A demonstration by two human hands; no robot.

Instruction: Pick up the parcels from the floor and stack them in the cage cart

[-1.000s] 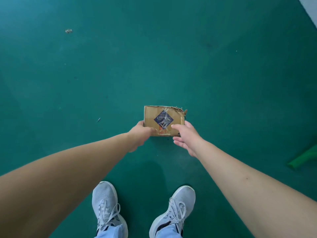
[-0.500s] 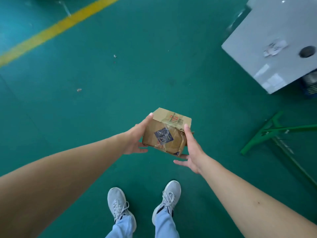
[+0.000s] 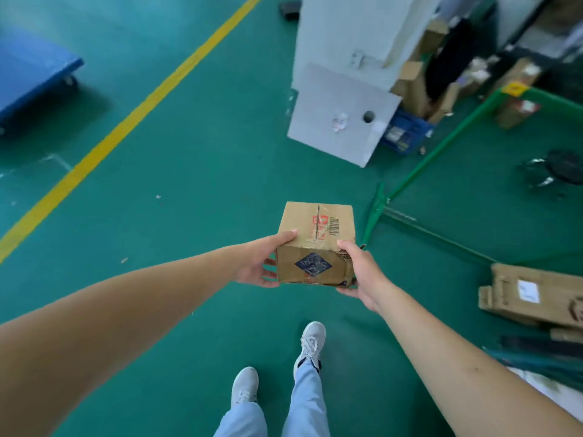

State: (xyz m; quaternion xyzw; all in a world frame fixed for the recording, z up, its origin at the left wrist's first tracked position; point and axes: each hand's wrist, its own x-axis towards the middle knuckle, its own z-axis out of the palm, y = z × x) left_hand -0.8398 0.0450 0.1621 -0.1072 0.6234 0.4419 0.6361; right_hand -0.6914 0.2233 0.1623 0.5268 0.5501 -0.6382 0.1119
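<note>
We hold a cardboard parcel [image 3: 317, 244] in our left hand [image 3: 257, 263] and right hand [image 3: 362, 272], fingers curled round it, above the green floor [image 3: 189, 171]; a yellow line [image 3: 126, 127] runs left of the parcel.

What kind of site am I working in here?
Probably a warehouse or parcel-sorting floor: a painted green floor with a yellow lane line, cardboard boxes lying about, and a blue platform cart at the far left.

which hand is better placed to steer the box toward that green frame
Right, probably. The green frame stands to the person's right, and the right hand grips the box on that side; the left hand holds the far side.
</note>
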